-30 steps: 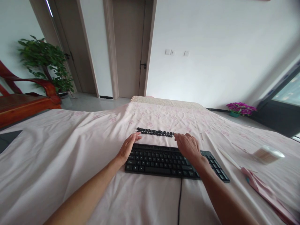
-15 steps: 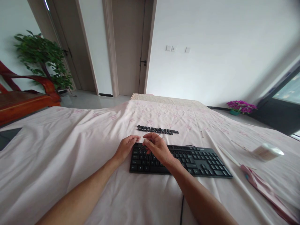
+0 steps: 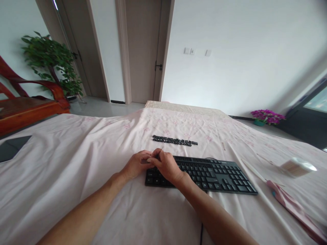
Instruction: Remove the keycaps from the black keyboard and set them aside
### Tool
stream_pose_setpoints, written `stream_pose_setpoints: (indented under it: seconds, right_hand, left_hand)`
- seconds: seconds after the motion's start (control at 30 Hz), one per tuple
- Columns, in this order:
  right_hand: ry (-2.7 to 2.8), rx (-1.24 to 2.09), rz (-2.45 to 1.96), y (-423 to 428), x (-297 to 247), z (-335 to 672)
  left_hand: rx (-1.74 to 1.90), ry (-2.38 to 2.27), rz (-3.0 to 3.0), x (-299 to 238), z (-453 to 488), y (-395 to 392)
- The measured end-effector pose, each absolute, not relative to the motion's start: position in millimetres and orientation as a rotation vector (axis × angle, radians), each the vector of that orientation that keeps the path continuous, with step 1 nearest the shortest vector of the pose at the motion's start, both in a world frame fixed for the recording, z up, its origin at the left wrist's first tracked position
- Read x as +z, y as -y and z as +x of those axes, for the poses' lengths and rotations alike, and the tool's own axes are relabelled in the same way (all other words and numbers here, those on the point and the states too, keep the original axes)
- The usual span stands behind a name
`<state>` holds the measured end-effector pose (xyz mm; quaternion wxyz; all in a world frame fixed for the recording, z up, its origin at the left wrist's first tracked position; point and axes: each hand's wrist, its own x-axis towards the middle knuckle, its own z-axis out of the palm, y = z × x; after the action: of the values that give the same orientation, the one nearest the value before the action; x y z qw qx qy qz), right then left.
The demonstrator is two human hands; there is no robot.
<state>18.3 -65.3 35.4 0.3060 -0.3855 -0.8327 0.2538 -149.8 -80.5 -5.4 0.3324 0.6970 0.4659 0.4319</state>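
A black keyboard point(image 3: 217, 173) lies on the pale pink sheet point(image 3: 76, 170) in front of me. My left hand point(image 3: 136, 165) rests at the keyboard's left end, fingers curled against its top corner. My right hand point(image 3: 166, 165) is closed over the left keys, pinching a thin stick-like tool that points up and away from me. The two hands touch. Beyond the keyboard lie two short rows of loose black keycaps point(image 3: 175, 140).
A round tub of cotton swabs point(image 3: 297, 167) and a pink cloth or packet point(image 3: 293, 206) lie at the right. Thin sticks point(image 3: 252, 172) lie between them and the keyboard. A dark flat object point(image 3: 12, 148) sits at the left edge. The keyboard cable point(image 3: 201, 238) runs toward me.
My right hand moved from the keycap row's right end to the keyboard's left end and closed in beside my left hand. The view shifted slightly.
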Motion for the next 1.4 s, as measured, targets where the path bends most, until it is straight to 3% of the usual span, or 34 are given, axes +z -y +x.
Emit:
stream_pose_setpoints:
  seconds: [0.63, 1.17, 1.4]
  right_hand:
    - [2.029, 0.358, -0.945, 68, 11, 15]
    - [2.072, 0.34, -0.627, 76, 28, 19]
    - [2.278, 0.117, -0.621, 73, 30, 18]
  left_hand:
    - [1.168, -1.321, 2.104, -6, -139, 90]
    - [1.387, -1.294, 1.477, -5, -134, 80]
    - [1.399, -1.401, 1.435, -4, -135, 76]
